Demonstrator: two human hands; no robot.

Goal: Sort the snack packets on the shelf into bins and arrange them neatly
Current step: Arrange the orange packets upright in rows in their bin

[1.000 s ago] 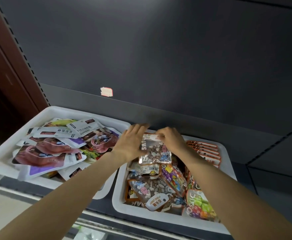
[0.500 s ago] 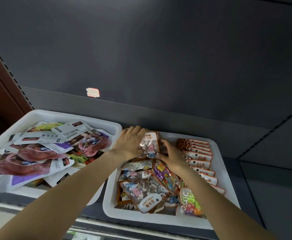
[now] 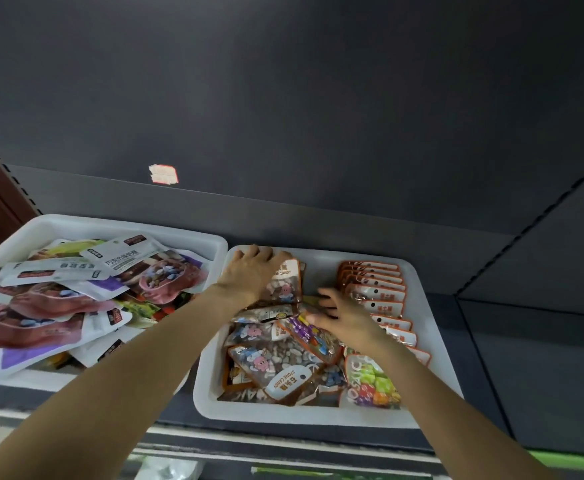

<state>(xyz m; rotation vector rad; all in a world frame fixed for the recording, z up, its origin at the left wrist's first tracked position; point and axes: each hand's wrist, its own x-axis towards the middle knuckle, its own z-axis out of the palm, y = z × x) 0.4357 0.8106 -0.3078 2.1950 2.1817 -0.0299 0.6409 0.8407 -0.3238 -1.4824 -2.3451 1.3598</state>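
1. Snack packets, head view: they lie in two white bins side by side on a dark shelf.
2. Left bin: holds a loose, overlapping heap of white and purple packets. No hand touches them.
3. Right bin: holds a neat row of orange-edged packets standing on edge along its right side, overlapping from back to front. A mixed pile of stone-candy packets and a multicoloured packet fills its left and front area.
4. Left hand: placed at the back left corner of the right bin, palm down, fingers bent over the top edge of an upright stone-candy packet. The hand holds this packet against the back of the bin.
5. Right hand: placed just beside the orange-edged row, fingers spread and relaxed, resting on the mixed pile. It grips nothing.
6. Back panel: a small red-edged label is stuck above the bins.
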